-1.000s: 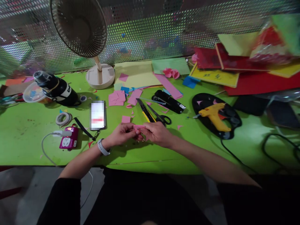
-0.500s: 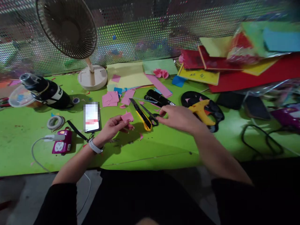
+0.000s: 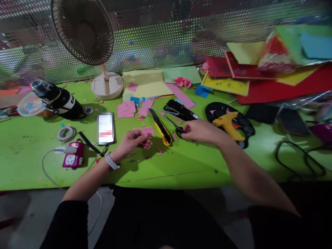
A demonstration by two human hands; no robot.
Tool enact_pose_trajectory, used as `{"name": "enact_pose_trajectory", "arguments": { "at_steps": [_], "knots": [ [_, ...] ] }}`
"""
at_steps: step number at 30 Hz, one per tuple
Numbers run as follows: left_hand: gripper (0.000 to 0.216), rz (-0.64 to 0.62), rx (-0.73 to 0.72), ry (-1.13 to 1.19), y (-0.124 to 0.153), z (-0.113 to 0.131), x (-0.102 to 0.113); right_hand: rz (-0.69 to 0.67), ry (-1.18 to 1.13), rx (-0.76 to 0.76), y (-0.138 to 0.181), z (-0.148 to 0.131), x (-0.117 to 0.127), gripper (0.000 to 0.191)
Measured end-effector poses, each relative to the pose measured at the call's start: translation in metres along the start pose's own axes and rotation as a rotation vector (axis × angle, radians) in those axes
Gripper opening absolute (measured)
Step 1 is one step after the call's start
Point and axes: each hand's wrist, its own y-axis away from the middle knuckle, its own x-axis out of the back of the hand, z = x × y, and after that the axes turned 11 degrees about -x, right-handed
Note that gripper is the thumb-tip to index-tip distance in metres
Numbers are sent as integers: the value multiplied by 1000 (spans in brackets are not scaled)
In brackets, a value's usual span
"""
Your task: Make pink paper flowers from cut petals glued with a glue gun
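Between the thumb and fingers of my left hand (image 3: 135,142) is a small pink piece of paper (image 3: 147,130). My right hand (image 3: 198,132) has its fingers closed at the handles of a pair of black scissors (image 3: 179,130), whose blades point to the upper left. Just left of the scissors lies a yellow and black utility knife (image 3: 163,130) with its blade out. Behind them rests a black stapler (image 3: 180,110). A pile of pink paper squares (image 3: 126,109) sits beyond my left hand, with small pink scraps around.
A phone (image 3: 105,128), tape roll (image 3: 66,133) and purple power adapter (image 3: 73,155) lie left. Behind stand a fan (image 3: 107,86) and a leaning black bottle (image 3: 59,102). To the right are a yellow glue gun (image 3: 228,124) on a black tray, coloured paper (image 3: 225,83) and a black cable (image 3: 298,148).
My right hand has closed its fingers on the scissors handles. My left hand keeps the pink paper. The whole view has shifted slightly, so things appear further right.
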Motion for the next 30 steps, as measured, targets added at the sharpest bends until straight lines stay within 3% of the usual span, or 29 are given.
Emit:
{"name": "enact_pose_trajectory", "arguments": {
  "at_steps": [2, 5, 9, 15, 30],
  "knots": [
    [34, 16, 11, 16, 0, 2, -1, -68, -265, -41, 4, 12, 2, 19],
    [36, 45, 8, 34, 0, 5, -2, -186, -675, 44, 11, 17, 3, 33],
    [40, 80, -30, 27, 0, 8, -6, -379, -990, 185, 17, -11, -4, 47],
    [41, 91, -76, 54, 3, 12, -13, -446, -997, 251, 16, -51, -18, 51],
    [37, 164, -78, 178, 2, 15, -14, -471, -801, 293, 20, -43, -34, 52]
  ]
}}
